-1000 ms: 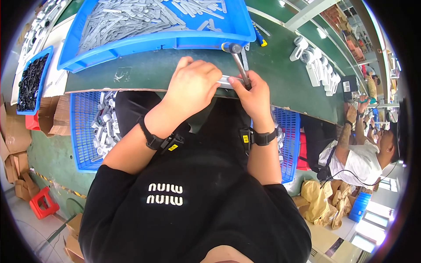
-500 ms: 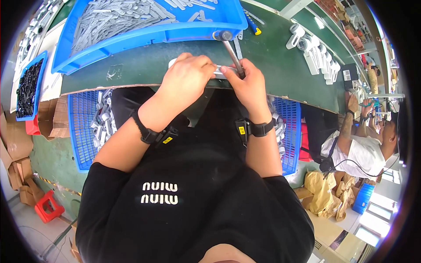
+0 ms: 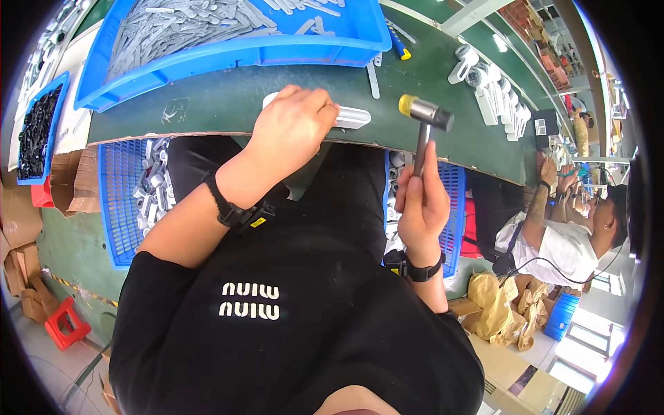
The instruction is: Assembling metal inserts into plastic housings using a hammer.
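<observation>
My left hand point(image 3: 294, 126) is closed over a white elongated part point(image 3: 354, 118), pressing it onto the green bench point(image 3: 207, 114) close to the front edge. One end of the part shows a long recess beside my fingers; the other end is mostly covered by the hand. Off to the right, my right hand point(image 3: 423, 211) grips the handle of a small mallet point(image 3: 430, 113). The mallet's metal head has a yellow face on its left and a dark face on its right, and it is raised apart from the white part.
Beyond my hands stands a blue tray point(image 3: 228, 57) of grey strips. A blue-yellow handled tool point(image 3: 399, 45) lies beside it. White parts point(image 3: 492, 93) line the bench at right. Blue baskets point(image 3: 123, 207) flank my legs. A co-worker point(image 3: 546, 238) sits at right.
My right hand has left the white part and swung right and toward me, bringing the mallet upright with its head turned. My left hand stays on the part.
</observation>
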